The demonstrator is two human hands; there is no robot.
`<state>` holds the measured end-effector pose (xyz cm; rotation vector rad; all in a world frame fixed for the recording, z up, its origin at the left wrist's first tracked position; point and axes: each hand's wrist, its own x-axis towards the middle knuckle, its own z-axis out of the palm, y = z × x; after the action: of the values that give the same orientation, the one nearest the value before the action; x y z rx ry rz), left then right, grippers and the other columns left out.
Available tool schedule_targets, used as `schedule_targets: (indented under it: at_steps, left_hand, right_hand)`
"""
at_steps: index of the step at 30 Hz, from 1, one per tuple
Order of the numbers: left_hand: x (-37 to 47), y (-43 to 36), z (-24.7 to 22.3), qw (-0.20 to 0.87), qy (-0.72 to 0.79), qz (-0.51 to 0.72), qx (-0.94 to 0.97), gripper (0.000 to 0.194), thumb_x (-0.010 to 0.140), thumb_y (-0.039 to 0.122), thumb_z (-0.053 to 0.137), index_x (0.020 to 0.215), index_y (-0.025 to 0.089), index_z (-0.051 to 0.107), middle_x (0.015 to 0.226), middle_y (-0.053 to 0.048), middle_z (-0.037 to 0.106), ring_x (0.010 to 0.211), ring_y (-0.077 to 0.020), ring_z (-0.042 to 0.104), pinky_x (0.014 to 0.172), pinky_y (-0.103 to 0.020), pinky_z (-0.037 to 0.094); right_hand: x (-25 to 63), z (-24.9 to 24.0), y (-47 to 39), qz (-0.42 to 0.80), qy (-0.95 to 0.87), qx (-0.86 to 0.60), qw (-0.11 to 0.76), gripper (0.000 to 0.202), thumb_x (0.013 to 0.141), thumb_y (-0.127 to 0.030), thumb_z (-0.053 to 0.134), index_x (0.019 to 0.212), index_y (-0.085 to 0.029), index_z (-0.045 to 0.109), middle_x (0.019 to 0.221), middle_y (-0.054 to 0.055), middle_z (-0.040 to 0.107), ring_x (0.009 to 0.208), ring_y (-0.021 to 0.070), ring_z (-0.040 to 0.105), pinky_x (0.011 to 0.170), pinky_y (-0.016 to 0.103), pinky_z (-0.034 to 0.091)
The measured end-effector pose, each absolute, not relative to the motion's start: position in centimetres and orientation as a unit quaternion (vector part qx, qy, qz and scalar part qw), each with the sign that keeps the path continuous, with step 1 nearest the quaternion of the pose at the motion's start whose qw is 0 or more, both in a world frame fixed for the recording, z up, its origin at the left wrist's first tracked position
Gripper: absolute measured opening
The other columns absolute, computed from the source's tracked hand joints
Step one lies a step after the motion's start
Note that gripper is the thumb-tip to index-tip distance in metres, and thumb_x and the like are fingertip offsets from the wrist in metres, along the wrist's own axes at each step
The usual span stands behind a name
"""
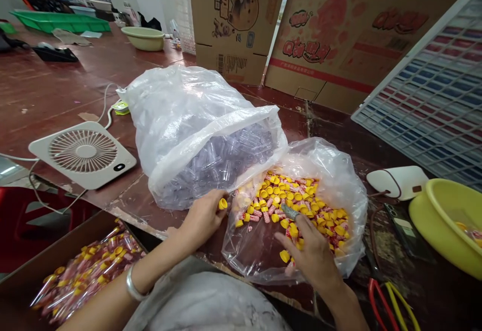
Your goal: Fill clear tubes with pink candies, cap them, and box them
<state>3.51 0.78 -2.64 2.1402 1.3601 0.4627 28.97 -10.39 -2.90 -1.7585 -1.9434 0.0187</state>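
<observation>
My left hand is closed on a yellow cap, held near the mouth of a white woven sack. Whatever is under the cap is hidden by my fingers. Clear plastic tubes fill the sack's open mouth. My right hand is inside a clear plastic bag, fingers apart, over a heap of yellow caps with pink-and-white patterned bodies. One right finger wears a grey-green wrap. That hand appears to grip nothing.
At lower left a box holds filled tubes with yellow caps. A white fan lies beside the sack. On the right are a yellow basin, a phone, a white device and red-and-yellow-handled scissors. Cardboard boxes stand behind.
</observation>
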Motion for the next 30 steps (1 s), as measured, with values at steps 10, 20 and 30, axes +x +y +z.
schedule_targets:
  at_steps: [10,20,30]
  left_hand:
    - [5.7,1.9,-3.9,0.213,0.55,0.067,0.805,0.026,0.094,0.027,0.049,0.11,0.014,0.064,0.1,-0.014,0.072,0.084,-0.0267,0.068,0.069,-0.032,0.045]
    - [2.1,-0.9,-2.6,0.752,0.33,0.174,0.543,0.046,0.087,0.049,0.062,0.12,0.018,0.057,0.067,0.005,0.051,0.049,-0.0064,0.032,0.047,-0.02,0.022]
    - [3.9,-3.1,-3.3,0.723,0.31,0.231,0.572,0.03,0.083,0.036,0.071,0.102,0.016,0.059,0.092,-0.002,0.065,0.082,-0.0156,0.055,0.076,-0.025,0.042]
  right_hand:
    - [27.9,-3.9,-9.0,-0.044,-0.737,-0.647,0.191,0.019,0.1,-0.023,0.049,0.086,-0.02,0.06,0.083,0.005,0.068,0.079,0.0197,0.067,0.071,0.03,0.052]
    - [25.9,-5.7,-5.7,-0.061,-0.75,-0.648,0.118,0.015,0.092,-0.007,0.055,0.099,-0.02,0.059,0.098,0.009,0.067,0.092,0.023,0.062,0.075,0.032,0.052]
    - [25.5,-4.2,-7.9,0.074,-0.641,-0.65,0.4,0.012,0.097,-0.032,0.057,0.096,-0.02,0.059,0.082,0.003,0.069,0.073,0.0176,0.067,0.069,0.029,0.054]
